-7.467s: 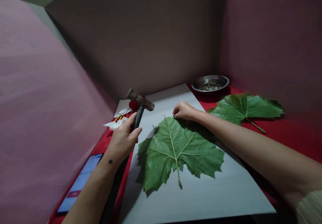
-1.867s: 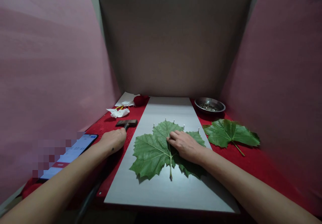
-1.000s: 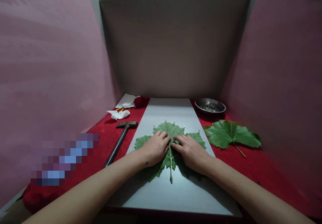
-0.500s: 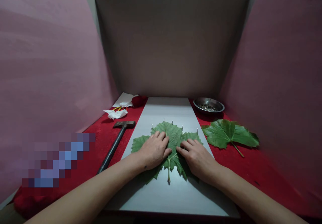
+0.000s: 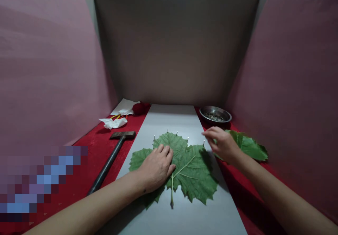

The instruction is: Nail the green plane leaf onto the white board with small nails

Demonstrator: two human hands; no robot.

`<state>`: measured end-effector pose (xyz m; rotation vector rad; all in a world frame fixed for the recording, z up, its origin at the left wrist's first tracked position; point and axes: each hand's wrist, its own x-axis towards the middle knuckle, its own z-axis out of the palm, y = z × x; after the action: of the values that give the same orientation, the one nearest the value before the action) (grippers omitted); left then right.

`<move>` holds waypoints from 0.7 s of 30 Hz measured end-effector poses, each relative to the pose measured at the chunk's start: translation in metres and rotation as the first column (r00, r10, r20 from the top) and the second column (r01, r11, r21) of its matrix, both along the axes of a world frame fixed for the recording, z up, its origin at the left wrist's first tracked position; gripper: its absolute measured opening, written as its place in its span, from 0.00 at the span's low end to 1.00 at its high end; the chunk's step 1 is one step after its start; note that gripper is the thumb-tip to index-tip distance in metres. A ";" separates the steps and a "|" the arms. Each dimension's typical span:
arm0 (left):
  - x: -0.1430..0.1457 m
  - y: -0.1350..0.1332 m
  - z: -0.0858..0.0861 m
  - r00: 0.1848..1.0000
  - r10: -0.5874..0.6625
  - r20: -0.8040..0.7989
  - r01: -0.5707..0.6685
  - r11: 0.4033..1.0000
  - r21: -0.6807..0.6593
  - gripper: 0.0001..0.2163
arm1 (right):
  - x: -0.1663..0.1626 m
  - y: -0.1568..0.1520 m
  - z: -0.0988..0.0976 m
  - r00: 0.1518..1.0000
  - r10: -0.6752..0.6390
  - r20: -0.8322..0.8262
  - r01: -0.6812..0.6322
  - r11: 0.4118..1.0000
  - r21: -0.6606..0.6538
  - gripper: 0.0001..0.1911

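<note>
Bearing leaf (image 5: 192, 171): white board (image 5: 171, 119), pink walls (image 5: 44, 69).

Dim light between pink side panels (image 5: 44, 62), a grey-brown back panel (image 5: 174, 45) behind, red cloth (image 5: 87, 154) spread below

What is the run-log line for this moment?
left hand flat on leaf | right hand hovers over board edge | nails stand along leaf top | hammer lies on red cloth

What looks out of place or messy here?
Nothing is spilled or damaged. The one untidy thing is a crumpled white tissue on the red cloth beyond the hammer. The leaf lies flat on the board under the left hand, nails upright along its top edge.
</note>
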<state>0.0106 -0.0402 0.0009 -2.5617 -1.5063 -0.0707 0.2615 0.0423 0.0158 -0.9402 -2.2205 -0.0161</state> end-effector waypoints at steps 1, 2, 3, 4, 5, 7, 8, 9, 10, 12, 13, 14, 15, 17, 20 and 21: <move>0.000 0.001 0.000 1.000 0.005 -0.001 -0.005 1.000 -0.008 0.14 | 0.008 0.015 0.005 0.997 -0.062 -0.043 0.061 0.998 -0.035 0.12; 0.000 0.001 -0.001 1.000 0.010 -0.002 -0.010 1.000 -0.013 0.15 | 0.017 0.031 0.011 0.986 -0.141 -0.088 0.134 0.988 -0.081 0.12; -0.001 0.002 -0.002 1.000 0.012 -0.002 -0.012 1.000 -0.013 0.16 | 0.024 0.047 0.015 0.965 -0.232 -0.121 0.216 0.967 -0.134 0.12; -0.001 0.002 -0.003 1.000 0.014 -0.002 -0.014 1.000 -0.012 0.17 | 0.031 0.062 0.019 0.937 -0.332 -0.112 0.309 0.933 -0.183 0.12; -0.001 0.003 -0.004 1.000 0.016 -0.003 -0.016 1.000 -0.011 0.17 | 0.037 0.076 0.023 0.906 -0.418 -0.064 0.394 0.890 -0.230 0.13; -0.002 0.002 -0.006 1.000 0.016 -0.005 -0.016 1.000 -0.008 0.18 | 0.046 0.103 0.025 0.850 -0.521 0.079 0.521 0.807 -0.279 0.14; -0.002 0.002 -0.006 1.000 0.017 -0.006 -0.017 1.000 -0.007 0.19 | 0.048 0.115 0.025 0.826 -0.543 0.149 0.562 0.779 -0.277 0.15; -0.002 0.002 -0.006 1.000 0.020 -0.006 -0.020 1.000 -0.004 0.19 | 0.050 0.126 0.023 0.811 -0.552 0.196 0.585 0.763 -0.275 0.15; -0.002 0.002 -0.006 1.000 0.024 -0.007 -0.024 1.000 -0.003 0.19 | 0.050 0.136 0.021 0.800 -0.553 0.233 0.600 0.752 -0.274 0.16; -0.003 0.001 -0.006 0.999 0.032 -0.010 -0.032 1.000 -0.002 0.19 | 0.050 0.155 0.015 0.790 -0.544 0.282 0.610 0.738 -0.288 0.15; -0.003 0.001 -0.006 0.999 0.035 -0.012 -0.035 0.999 -0.003 0.20 | 0.050 0.164 0.012 0.787 -0.536 0.306 0.613 0.731 -0.298 0.14; -0.003 0.002 -0.006 0.999 0.037 -0.018 -0.037 0.999 -0.006 0.20 | 0.049 0.171 0.008 0.785 -0.526 0.327 0.615 0.726 -0.307 0.14; -0.003 0.002 -0.006 0.999 0.034 -0.026 -0.035 0.999 -0.009 0.20 | 0.049 0.178 0.005 0.784 -0.516 0.345 0.615 0.723 -0.316 0.13; -0.002 0.002 -0.006 0.998 0.031 -0.048 -0.032 0.999 -0.008 0.21 | 0.047 0.188 0.001 0.785 -0.496 0.371 0.611 0.721 -0.328 0.13; -0.001 0.002 -0.007 0.996 0.024 -0.086 -0.024 1.000 -0.002 0.22 | 0.047 0.198 -0.003 0.782 -0.478 0.400 0.609 0.722 -0.329 0.10; -0.001 0.002 -0.007 0.995 0.024 -0.094 -0.025 1.000 -0.002 0.22 | 0.047 0.200 -0.003 0.778 -0.479 0.407 0.613 0.720 -0.326 0.10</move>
<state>0.0097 -0.0386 -0.0058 -2.5106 -1.5042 0.0544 0.3082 0.2419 0.0123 -1.9628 -2.1486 0.0837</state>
